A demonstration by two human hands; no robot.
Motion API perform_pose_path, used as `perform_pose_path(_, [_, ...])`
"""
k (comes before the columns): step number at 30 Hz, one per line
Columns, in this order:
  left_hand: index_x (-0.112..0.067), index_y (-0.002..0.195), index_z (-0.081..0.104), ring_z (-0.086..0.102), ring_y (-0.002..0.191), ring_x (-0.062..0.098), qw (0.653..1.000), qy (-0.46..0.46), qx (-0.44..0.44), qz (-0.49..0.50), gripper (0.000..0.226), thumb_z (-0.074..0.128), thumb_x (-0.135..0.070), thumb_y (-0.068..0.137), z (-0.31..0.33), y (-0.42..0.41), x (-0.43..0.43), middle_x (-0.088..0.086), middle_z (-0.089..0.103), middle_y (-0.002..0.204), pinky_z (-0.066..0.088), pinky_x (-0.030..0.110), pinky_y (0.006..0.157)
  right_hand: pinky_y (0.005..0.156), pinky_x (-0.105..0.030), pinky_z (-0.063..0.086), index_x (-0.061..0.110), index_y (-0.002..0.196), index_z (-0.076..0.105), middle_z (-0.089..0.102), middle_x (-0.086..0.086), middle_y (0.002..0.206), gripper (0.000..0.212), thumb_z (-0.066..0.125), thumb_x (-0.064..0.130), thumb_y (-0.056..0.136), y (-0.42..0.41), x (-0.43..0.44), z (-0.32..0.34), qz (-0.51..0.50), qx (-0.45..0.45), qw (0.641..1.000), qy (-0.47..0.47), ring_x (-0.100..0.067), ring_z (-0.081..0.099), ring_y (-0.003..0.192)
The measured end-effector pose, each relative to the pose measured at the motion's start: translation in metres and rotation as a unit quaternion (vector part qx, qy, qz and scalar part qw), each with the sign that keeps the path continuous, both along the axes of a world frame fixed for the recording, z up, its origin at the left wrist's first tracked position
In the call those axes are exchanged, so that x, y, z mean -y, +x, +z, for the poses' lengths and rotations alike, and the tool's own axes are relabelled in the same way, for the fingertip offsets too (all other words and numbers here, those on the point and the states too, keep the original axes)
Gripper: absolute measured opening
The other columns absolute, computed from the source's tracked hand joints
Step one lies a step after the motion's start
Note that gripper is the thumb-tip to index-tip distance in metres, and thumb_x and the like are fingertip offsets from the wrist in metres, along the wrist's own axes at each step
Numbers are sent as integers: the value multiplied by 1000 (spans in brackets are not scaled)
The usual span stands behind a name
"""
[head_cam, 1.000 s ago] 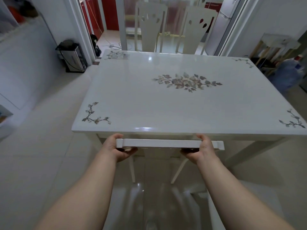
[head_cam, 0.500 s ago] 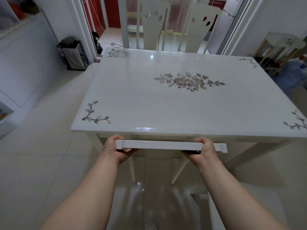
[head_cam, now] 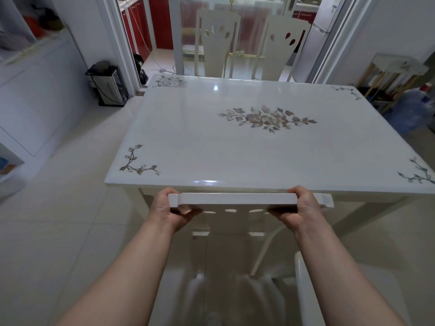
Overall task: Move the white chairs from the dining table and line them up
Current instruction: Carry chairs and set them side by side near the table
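White chair [head_cam: 235,199] at near edge of dining table [head_cam: 235,149], top rail just beside tabletop rim. We grip rail near both ends, left hand [head_cam: 168,209] and right hand [head_cam: 300,208] curled round it. Two more chairs [head_cam: 217,41] at far side.

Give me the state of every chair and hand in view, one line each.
near chair, backrest by the dining table's near edge, top rail held by both hands
left hand, fingers curled round the rail's left end
right hand, fingers curled round the rail near its right end
far left chair, upright behind the table, untouched
far right chair, upright behind the table, untouched
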State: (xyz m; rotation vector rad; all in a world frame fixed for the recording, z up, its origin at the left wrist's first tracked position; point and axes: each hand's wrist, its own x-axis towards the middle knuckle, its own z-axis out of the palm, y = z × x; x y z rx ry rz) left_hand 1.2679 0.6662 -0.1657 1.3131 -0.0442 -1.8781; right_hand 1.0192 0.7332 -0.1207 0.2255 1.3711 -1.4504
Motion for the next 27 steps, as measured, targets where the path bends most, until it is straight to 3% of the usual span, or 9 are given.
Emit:
perform_pose_path(3, [-1,91,47,57,90,42,1000,2,0,-11,20,36,-3,74,5,7,-23,22,52,105,48,65,80,98,-54,43,8,76,45,48,-12,79,13,41,4,88,8,-24,9,3,-9,1000,6,-28,50,72])
perform_pose_path(9, [-1,92,48,55,103,41,999,8,4,-44,21,35,-5,76,24,28,-84,22,53,109,44,64,91,98,-57,43,8,77,47,51,-14,81,11,43,7,87,31,-95,21,0,-26,1000,12,-28,53,76])
perform_pose_path(14, [2,95,49,57,84,40,997,-1,9,-77,24,31,-6,81,45,51,-140,23,55,97,44,63,86,99,-58,42,8,77,46,50,-15,81,10,42,7,86,57,-160,31,-15,-30,999,13,-29,52,76])
perform_pose_path(24, [3,92,48,56,92,41,994,23,4,-107,22,32,-8,82,56,88,-223,23,54,105,47,62,84,98,-58,42,6,78,44,48,-14,82,9,45,6,87,96,-252,43,-44,-9,999,28,-28,50,76])
perform_pose_path(27, [3,94,48,57,96,42,994,31,3,-108,23,33,-7,80,54,95,-243,23,54,108,45,68,68,96,-59,42,6,79,45,49,-15,83,8,45,7,88,102,-272,38,-38,-11,999,36,-29,51,76])
